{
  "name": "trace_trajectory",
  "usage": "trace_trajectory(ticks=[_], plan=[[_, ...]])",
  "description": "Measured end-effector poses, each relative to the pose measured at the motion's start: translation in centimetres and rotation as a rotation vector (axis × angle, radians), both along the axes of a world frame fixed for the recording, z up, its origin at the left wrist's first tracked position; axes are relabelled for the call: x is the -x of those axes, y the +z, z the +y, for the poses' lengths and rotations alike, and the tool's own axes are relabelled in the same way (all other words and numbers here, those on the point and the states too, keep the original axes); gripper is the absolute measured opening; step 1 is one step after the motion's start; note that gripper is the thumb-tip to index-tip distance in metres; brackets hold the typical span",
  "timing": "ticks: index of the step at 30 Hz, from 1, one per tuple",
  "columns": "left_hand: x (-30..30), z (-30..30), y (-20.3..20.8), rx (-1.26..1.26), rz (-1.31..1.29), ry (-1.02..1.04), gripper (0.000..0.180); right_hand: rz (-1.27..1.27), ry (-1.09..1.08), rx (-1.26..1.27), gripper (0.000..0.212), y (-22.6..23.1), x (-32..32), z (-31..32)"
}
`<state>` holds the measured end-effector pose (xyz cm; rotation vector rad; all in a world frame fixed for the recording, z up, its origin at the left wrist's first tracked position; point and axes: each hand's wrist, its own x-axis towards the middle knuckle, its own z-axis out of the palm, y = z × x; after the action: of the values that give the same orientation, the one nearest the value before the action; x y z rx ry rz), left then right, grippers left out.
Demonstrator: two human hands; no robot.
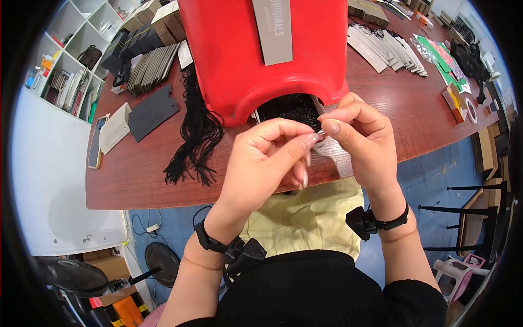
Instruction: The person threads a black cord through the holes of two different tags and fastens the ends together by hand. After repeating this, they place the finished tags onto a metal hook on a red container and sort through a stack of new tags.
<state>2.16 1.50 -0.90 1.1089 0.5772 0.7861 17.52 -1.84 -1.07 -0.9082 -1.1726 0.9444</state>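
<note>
My left hand and my right hand meet above the table's front edge, thumbs and forefingers pinched. Something tiny and pale shows between the fingertips, too small to name. Just beyond them is a red plastic stool with an arched opening. Inside that arch sits a container of small black pieces, partly hidden by my fingers. A long grey card tag lies on the stool, reaching past the upper picture edge. Left of the stool, a bundle of black cords hangs loosely across the tabletop.
The reddish-brown table carries a row of grey tags, a black card, a beige card and a phone at left. Fanned pale tags and a yellow box are at right.
</note>
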Motion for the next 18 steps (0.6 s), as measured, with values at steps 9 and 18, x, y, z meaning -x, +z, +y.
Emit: trace_trajectory(ticks=[9, 18], plan=[[1.2, 0.2, -0.3, -0.205, -0.018, 0.276, 0.008, -0.687, 0.316, -0.033, 0.008, -4.7, -1.1, -5.8], [0.4, -0.9, 0.1, -0.237, -0.065, 0.219, 0.006, -0.967, -0.164, 0.092, 0.035, -20.9, -2.5, -3.9]])
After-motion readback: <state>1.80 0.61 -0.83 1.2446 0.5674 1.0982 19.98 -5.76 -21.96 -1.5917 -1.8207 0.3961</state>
